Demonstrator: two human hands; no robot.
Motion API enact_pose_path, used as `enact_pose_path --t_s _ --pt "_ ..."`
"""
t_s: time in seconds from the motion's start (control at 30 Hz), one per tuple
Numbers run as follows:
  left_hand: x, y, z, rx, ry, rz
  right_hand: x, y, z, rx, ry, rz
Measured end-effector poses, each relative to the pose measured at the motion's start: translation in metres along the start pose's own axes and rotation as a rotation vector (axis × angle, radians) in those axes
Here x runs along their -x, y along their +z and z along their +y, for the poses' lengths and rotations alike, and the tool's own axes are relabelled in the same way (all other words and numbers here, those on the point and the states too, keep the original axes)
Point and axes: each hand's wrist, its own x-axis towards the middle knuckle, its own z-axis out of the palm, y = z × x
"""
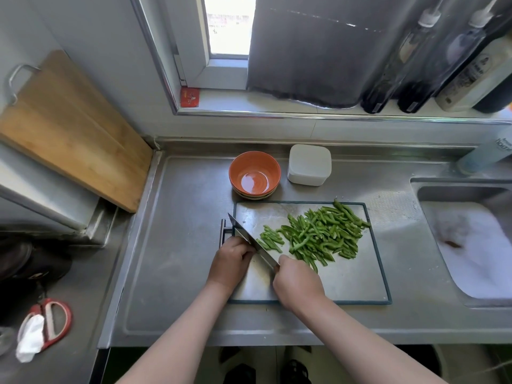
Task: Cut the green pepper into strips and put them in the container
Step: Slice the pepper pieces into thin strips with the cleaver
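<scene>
On the board (346, 281), most pepper lies in strips (318, 236), your right hand (297, 281) gripping the knife (255, 239) and your left hand (231, 261) curled against its blade over something hidden, while the bowl (255, 173) behind holds none yet.

Bare forearms (191, 325), left hand (231, 263), right hand (297, 284), dark sandals (297, 370)

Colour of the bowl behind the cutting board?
Orange bowl, glossy inside; the head view shows it clearly.
</scene>
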Motion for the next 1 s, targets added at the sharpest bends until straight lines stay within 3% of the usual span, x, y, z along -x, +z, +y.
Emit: enact_pose_path --t_s 0.4,0.6,0.67,0.77,0.87,0.93,1.0 --pt "-0.007 -0.005 0.005 0.037 -0.082 -0.092 -0.02 -0.004 0.029 -0.159 0.019 0.028" --pt "-0.035 -0.017 0.026 0.095 -0.333 -0.433 -0.016 -0.029 0.035 -0.115 -0.096 0.139" --pt "-0.045 -0.035 0.02 0.104 -0.453 -0.355 -0.013 -0.043 0.041 -0.071 -0.144 0.209" --pt "-0.057 -0.071 0.007 0.158 -0.623 -0.022 -0.011 -0.062 0.051 0.053 -0.227 0.293" --pt "-0.069 -0.097 0.015 0.161 -0.567 0.131 -0.008 -0.072 0.057 0.221 -0.284 0.315" --pt "-0.078 -0.101 0.035 0.168 -0.436 0.028 -0.004 -0.076 0.057 0.338 -0.326 0.316" --pt "-0.079 -0.092 0.058 0.204 -0.335 -0.259 0.001 -0.078 0.054 0.423 -0.36 0.303"
